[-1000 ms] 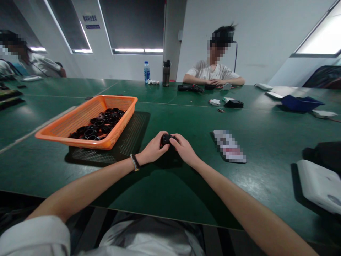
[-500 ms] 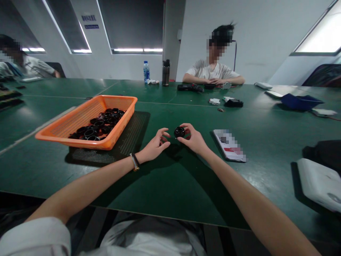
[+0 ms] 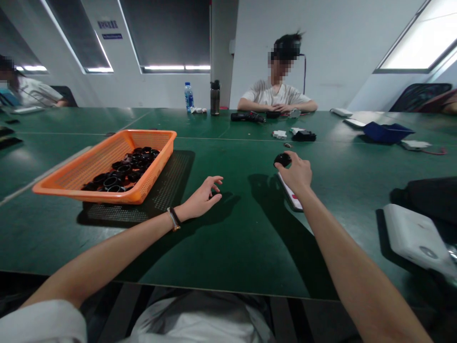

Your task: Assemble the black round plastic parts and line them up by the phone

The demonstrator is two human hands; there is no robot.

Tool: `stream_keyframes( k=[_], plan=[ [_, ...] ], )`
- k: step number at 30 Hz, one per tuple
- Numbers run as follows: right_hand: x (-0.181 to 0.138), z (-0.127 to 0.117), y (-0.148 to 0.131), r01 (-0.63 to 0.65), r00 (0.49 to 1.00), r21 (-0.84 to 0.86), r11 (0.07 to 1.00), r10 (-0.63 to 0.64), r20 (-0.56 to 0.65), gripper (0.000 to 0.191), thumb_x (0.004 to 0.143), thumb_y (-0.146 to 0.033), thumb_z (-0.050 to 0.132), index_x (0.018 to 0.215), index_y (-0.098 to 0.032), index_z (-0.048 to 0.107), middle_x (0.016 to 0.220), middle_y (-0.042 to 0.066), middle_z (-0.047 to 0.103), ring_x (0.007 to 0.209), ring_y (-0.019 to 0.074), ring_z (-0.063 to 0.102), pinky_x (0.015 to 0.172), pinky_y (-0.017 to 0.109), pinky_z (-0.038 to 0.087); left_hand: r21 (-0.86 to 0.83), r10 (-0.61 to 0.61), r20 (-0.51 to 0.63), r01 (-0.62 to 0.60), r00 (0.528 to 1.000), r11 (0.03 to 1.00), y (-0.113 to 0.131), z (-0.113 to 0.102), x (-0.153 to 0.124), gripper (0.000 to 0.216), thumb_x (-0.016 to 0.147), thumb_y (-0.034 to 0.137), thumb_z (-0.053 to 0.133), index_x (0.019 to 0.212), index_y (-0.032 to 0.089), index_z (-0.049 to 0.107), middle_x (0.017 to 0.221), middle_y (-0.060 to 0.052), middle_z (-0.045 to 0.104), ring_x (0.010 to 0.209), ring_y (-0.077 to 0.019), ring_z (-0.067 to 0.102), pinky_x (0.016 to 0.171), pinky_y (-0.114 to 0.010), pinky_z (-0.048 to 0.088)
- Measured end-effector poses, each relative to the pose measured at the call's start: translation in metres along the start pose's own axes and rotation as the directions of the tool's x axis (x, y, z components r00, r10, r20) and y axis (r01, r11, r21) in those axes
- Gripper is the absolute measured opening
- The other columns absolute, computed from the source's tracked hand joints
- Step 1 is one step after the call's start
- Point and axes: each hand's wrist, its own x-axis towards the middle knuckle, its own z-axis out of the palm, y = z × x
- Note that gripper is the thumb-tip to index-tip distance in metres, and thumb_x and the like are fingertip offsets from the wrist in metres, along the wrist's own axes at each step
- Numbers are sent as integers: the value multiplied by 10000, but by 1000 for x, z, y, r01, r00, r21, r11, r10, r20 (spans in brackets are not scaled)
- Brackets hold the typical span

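My right hand [image 3: 298,172] grips a round black ring-shaped part [image 3: 282,160] between thumb and fingers, raised above the green table [image 3: 228,247]. Below that hand lies a flat white and red item [image 3: 290,193], partly hidden by the hand and forearm. My left hand [image 3: 204,197] hovers over the table with its fingers apart and nothing in it. To its left, an orange plastic basket [image 3: 150,183] holds several black ring-shaped parts [image 3: 123,169] that look like the one in my right hand.
A white rounded device [image 3: 410,233] sits at the right beside a black item [image 3: 433,197]. Farther back are a blue tray [image 3: 387,133], small white and black pieces [image 3: 303,136], a water bottle [image 3: 189,97] and a dark flask [image 3: 214,97]. A person [image 3: 276,97] sits opposite.
My right hand has carried the black ring-shaped part to the right, away from my left hand, to above the white and red item. My left hand has hardly moved.
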Motion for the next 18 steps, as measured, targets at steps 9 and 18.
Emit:
stream_keyframes(
  k=[9, 18],
  plan=[
    [6, 3, 2, -161, 977, -37, 986, 164, 134, 416, 738, -369, 501, 1133, -239, 479, 1032, 107, 602, 1005, 307, 474, 800, 422, 392, 116, 11, 37, -15, 999, 993, 3, 0, 0, 371, 809, 206, 463, 1165, 192, 361, 1135, -85, 442, 902, -148, 519, 773, -320, 465],
    [12, 9, -5, -115, 972, -134, 984, 139, 190, 401, 754, -412, 522, 1114, -238, 513, 989, 125, 586, 1046, 320, 455, 834, 474, 362, 150, 26, 57, -34, 998, 988, 2, 1, -1, 370, 808, 211, 471, 1160, 200, 360, 1164, -82, 423, 920, -150, 527, 800, -327, 475]
  ],
)
